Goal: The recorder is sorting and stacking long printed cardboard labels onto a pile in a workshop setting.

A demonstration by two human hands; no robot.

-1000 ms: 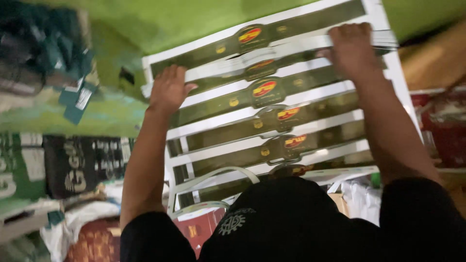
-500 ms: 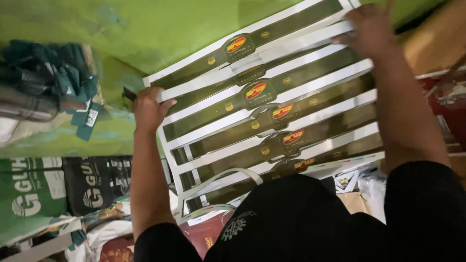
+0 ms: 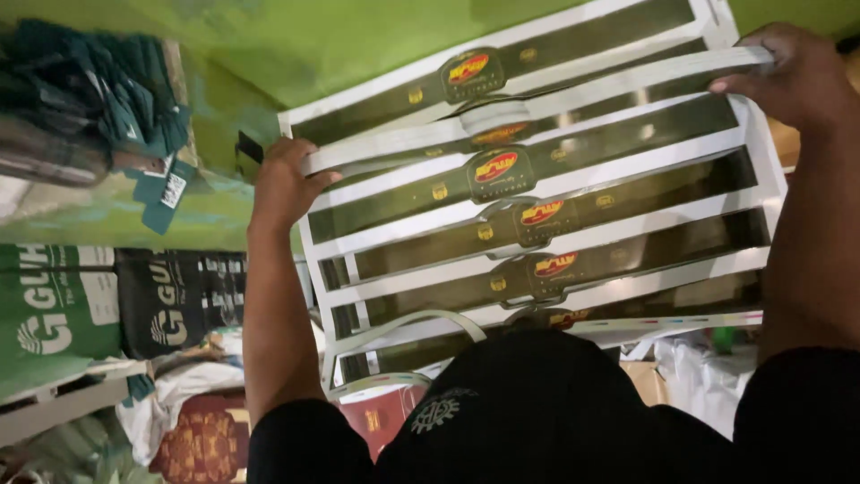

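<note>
A green surface (image 3: pixel 296 45) fills the view from nine o'clock round to twelve. On it, across the middle, lies a large white printed sheet (image 3: pixel 537 224) with dark bands set in rows, each with a red and yellow oval badge at its centre. Its far edge runs toward one o'clock and its near edge slips under the person's black shirt (image 3: pixel 555 412) at six o'clock. Bare green shows beyond the sheet's far-left edge, while the left side is crowded. At eight o'clock hang green and black printed bags (image 3: pixel 107 296), with a red patterned packet (image 3: pixel 202 444) below them at seven. At ten o'clock sits a heap of dark teal tagged pieces (image 3: pixel 107 99). The left hand (image 3: pixel 282 184) grips the left end of a stack of white strips (image 3: pixel 537 103) at nine o'clock; the right hand (image 3: pixel 793 76) pinches its other end at two o'clock. The stack lies across the sheet's upper rows.
</note>
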